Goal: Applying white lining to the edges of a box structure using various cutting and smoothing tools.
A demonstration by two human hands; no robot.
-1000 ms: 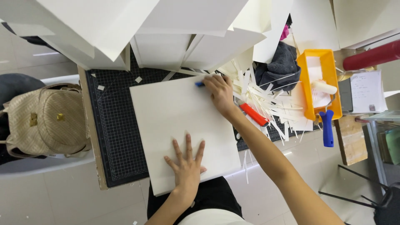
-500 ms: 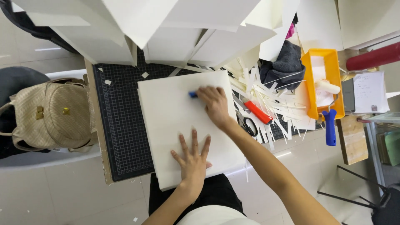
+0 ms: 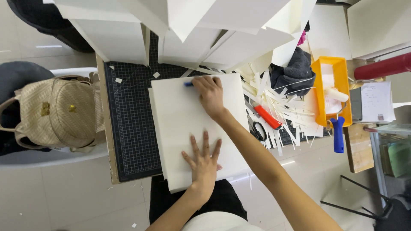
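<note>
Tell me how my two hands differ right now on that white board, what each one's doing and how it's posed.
The left hand lies flat on the white board with fingers spread, holding nothing; the right hand is curled around a blue-tipped tool. The left hand sits at the board's near end, the right hand at its far end. Both rest on the same board, which lies on the black cutting mat.
</note>
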